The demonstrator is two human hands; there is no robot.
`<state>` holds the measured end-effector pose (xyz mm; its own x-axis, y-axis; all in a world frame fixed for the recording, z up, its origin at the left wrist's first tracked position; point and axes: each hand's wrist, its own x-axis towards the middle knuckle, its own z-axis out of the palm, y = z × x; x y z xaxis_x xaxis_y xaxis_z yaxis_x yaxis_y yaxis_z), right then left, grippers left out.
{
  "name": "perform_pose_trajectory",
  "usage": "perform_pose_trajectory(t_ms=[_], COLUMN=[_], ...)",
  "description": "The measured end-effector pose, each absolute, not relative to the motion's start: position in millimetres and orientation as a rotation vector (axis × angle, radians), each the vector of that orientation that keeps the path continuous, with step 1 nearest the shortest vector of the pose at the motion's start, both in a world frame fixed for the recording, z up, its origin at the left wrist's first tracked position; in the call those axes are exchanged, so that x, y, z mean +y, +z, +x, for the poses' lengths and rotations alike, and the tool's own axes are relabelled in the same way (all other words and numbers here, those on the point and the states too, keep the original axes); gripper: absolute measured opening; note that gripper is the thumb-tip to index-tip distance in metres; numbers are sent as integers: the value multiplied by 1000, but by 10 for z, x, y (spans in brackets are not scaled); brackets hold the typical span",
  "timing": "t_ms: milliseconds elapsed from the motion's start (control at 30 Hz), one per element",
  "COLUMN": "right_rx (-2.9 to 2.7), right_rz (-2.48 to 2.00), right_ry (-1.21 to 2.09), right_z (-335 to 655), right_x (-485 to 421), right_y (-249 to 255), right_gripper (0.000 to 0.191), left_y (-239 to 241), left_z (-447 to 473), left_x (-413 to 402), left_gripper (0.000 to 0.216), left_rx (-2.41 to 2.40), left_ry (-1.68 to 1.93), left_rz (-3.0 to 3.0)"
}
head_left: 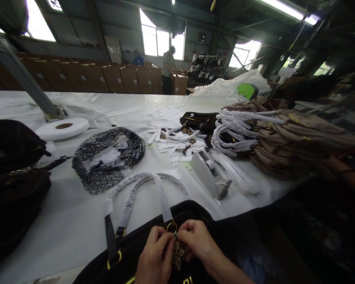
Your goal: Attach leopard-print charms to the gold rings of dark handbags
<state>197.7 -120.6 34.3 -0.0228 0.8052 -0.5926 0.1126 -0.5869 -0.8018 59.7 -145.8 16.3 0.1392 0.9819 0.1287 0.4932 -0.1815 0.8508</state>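
Note:
A black handbag (130,240) with gold fittings lies at the table's near edge, its wrapped handles (131,197) stretched away from me over the white surface. At the gold ring (172,226) of one handle, my left hand (156,252) and my right hand (199,240) meet with fingers pinched. Between them hangs a leopard-print charm (178,254), its small clasp just below the ring. Both hands grip at the top of this charm. Whether the clasp is hooked through the ring is hidden by the fingertips.
A grey tape dispenser (210,173) stands beyond my right hand. A knitted black-and-white bundle (106,157) holds paper scraps. Brown bags (301,134) are piled right, dark bags (14,181) left. A white roll (63,128) lies near a metal post. Another person (167,69) stands behind.

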Motion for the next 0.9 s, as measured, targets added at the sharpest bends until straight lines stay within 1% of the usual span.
perform_pose_trajectory(t_ms=[200, 267, 400, 533, 667, 700, 800, 900], right_rx=[-1089, -1241, -1590, -1785, -2039, -2038, -1888, -1776], right_rz=[-1657, -1607, -1580, -1520, -1351, -1329, -1348, -1365], right_ry=[1626, 1472, 1030, 866, 615, 628, 837, 975], right_z=[2006, 2023, 2046, 2069, 2099, 2105, 2119, 2132], right_x=[-1233, -1297, -1439, -1476, -1422, -1409, -1392, -1403], right_y=[342, 394, 466, 435, 459, 487, 594, 663], right_gripper=[5, 8, 14, 14, 16, 16, 13, 15], left_y=[158, 173, 216, 223, 249, 270, 352, 408], left_z=[581, 576, 564, 545, 518, 509, 480, 461], left_x=[-1450, -1448, -1425, -1415, -1423, -1414, -1351, -1282], left_gripper=[17, 17, 19, 17, 22, 22, 19, 22], left_rx=[1420, 1427, 1464, 1415, 1318, 1294, 1231, 1189], left_ry=[1056, 1114, 1176, 1174, 1144, 1107, 945, 846], left_rz=[1677, 1634, 1613, 1760, 1925, 1941, 1937, 1905])
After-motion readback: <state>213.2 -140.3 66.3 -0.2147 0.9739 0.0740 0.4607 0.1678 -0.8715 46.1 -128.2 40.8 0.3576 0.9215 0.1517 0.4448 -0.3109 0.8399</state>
